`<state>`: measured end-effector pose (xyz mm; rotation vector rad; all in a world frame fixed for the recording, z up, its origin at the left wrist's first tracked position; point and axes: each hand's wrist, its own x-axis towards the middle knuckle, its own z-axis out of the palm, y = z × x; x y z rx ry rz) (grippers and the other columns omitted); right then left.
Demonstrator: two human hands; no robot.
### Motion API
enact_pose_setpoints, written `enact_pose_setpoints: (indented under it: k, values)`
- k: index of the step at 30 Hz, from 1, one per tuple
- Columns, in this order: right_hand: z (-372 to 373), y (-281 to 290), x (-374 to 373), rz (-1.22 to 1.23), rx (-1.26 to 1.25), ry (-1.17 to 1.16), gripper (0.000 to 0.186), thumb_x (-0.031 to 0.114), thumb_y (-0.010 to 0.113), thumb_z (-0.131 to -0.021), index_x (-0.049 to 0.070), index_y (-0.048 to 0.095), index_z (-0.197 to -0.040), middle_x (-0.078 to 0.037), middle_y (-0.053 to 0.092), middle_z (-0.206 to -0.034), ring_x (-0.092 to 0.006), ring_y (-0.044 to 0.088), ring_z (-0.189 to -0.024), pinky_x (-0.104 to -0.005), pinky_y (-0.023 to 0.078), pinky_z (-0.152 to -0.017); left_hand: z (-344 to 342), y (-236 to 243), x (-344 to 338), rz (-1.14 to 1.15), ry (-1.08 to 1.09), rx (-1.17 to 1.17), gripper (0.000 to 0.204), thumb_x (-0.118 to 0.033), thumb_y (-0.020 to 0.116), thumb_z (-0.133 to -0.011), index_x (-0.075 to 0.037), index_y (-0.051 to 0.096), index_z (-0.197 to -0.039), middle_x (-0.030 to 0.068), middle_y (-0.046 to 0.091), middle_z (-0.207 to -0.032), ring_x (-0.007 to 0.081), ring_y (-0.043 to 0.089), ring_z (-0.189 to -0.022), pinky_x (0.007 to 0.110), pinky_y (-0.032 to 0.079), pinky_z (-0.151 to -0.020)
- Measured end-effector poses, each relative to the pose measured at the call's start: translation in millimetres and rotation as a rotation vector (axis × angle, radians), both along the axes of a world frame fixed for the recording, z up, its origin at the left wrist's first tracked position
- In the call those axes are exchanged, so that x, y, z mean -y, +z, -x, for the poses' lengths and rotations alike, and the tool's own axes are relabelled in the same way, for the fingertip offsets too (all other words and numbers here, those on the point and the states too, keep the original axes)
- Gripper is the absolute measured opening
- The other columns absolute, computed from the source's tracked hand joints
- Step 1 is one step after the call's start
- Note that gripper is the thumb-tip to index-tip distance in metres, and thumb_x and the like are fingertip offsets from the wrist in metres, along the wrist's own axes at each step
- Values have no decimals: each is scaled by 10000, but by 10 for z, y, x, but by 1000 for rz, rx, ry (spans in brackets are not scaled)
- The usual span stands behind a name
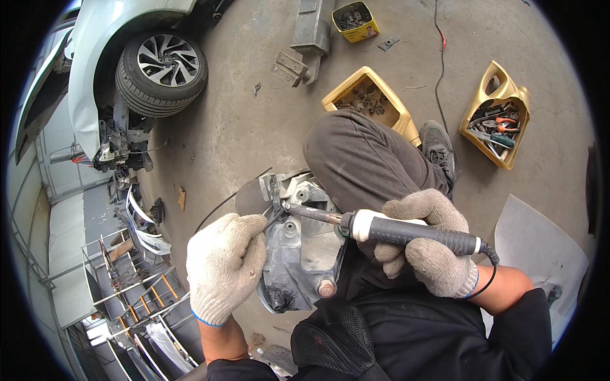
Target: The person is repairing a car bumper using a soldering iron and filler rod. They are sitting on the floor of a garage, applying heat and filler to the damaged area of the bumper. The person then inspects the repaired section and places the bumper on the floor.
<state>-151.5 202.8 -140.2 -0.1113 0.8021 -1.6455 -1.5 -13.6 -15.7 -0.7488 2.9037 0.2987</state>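
My right hand (432, 244), in a knitted white glove, is closed around the black and white handle of a soldering iron (406, 232). The iron's metal tip points left and meets the upper part of a grey plastic car part (286, 257), which looks like a headlight housing and rests by my legs. My left hand (230, 263), gloved too, pinches a thin dark strip (275, 220) beside the tip. Its end in my fingers is hidden. A black cord (492, 254) runs from the iron's rear end past my right wrist.
Ahead stand a cut-open gold jug (372, 79) with small hardware, another gold jug (495, 73) with hand tools, and a yellow tub (356, 32). A metal stand (311, 32) is nearby. A car wheel (166, 63) is at far left, above racks (136, 298) of panels.
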Motion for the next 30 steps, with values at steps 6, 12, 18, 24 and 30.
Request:
enact_pose_setpoints:
  k: [6, 12, 18, 24, 30]
  values:
    - [5, 1, 9, 2, -15, 1, 455, 166, 601, -968, -17, 469, -1364, -123, 704, -1021, -90, 654, -758, -250, 563, -712, -7, -10, 3, -4, -5, -16, 171, 0, 698, -761, -31, 706, -929, 138, 645, -754, 317, 654, -661, 372, 514, -617]
    - [-27, -30, 0, 24, -19, -13, 455, 169, 596, -970, -15, 468, -1367, -120, 703, -1024, -90, 653, -758, -249, 563, -711, -2, -10, -4, -5, 3, -20, 166, 2, 700, -758, -26, 707, -922, 142, 654, -764, 319, 662, -671, 371, 518, -624]
    - [-31, -30, 3, 16, -19, -3, 441, 164, 589, -972, -12, 470, -1359, -118, 703, -1025, -88, 651, -758, -247, 559, -705, -1, -10, -3, -2, 3, -19, 166, 3, 700, -757, -27, 705, -921, 142, 652, -758, 320, 661, -670, 370, 517, -622]
    - [-32, -30, -1, 16, 7, -9, 434, 175, 608, -971, 2, 479, -1348, -113, 702, -1026, -85, 649, -763, -249, 556, -699, 1, -2, -11, 0, 10, -7, 160, 4, 698, -760, -30, 700, -916, 134, 638, -742, 314, 649, -651, 367, 508, -606]
    - [-37, -43, 2, 21, -11, -12, 439, 176, 614, -968, 5, 479, -1350, -115, 700, -1027, -85, 646, -763, -251, 555, -697, -9, -12, -2, -5, 2, -20, 166, 9, 704, -758, -32, 700, -919, 134, 634, -737, 312, 645, -642, 367, 508, -604]
